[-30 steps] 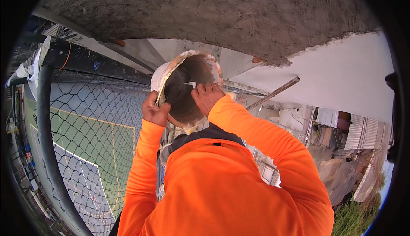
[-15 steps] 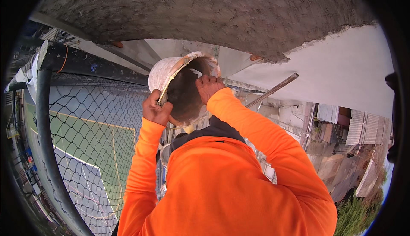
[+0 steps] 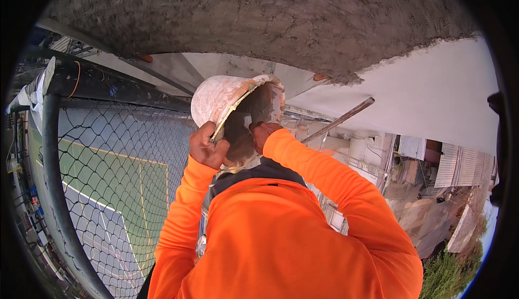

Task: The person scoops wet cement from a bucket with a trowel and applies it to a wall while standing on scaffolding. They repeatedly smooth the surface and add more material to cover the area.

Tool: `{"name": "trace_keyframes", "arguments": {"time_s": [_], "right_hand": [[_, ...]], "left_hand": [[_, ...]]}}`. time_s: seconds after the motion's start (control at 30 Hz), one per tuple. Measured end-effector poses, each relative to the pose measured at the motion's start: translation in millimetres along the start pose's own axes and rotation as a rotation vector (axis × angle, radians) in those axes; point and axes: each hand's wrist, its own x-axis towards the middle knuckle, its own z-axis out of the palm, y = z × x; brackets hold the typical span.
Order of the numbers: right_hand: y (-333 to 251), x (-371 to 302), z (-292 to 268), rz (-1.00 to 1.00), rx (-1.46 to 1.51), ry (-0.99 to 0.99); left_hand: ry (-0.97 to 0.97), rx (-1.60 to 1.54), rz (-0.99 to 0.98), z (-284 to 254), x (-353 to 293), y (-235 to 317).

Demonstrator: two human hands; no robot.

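A plaster-smeared whitish bucket point(image 3: 215, 100) is tipped on its side in front of me, its mouth turned toward my body. My left hand point(image 3: 208, 146) is closed on the near left of its rim, thumb at the inside edge. Inside the mouth, near the right side, is my right hand point(image 3: 264, 135), fingers curled. A small pale patch shows beside those fingers against the grey, mortar-coated inner wall. Whether it is a tool in the right hand I cannot make out.
Rough wet mortar point(image 3: 259, 23) covers the surface above, bordering a smooth pale wall point(image 3: 432, 93). A dark pipe railing point(image 3: 51, 131) with black netting point(image 3: 113, 191) stands at left, a sports court beyond. A wooden bar point(image 3: 340, 119) juts out right of the bucket.
The bucket has tilted more, showing more of its outer wall. My right hand has moved lower and deeper into its mouth; my left hand has shifted slightly right with the rim.
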Motion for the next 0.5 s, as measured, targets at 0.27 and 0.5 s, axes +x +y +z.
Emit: {"name": "trace_keyframes", "arguments": {"time_s": [0.27,0.5], "right_hand": [[25.0,-41.8,-3.0,-0.082,0.144,0.037],[74.8,-62.5,-69.5,-0.227,0.425,-0.31]], "left_hand": [[0.232,-0.325,-0.443,12.8,-27.0,-58.9],[0.606,-0.33,-0.619,-7.4,-84.6,-132.6]]}}
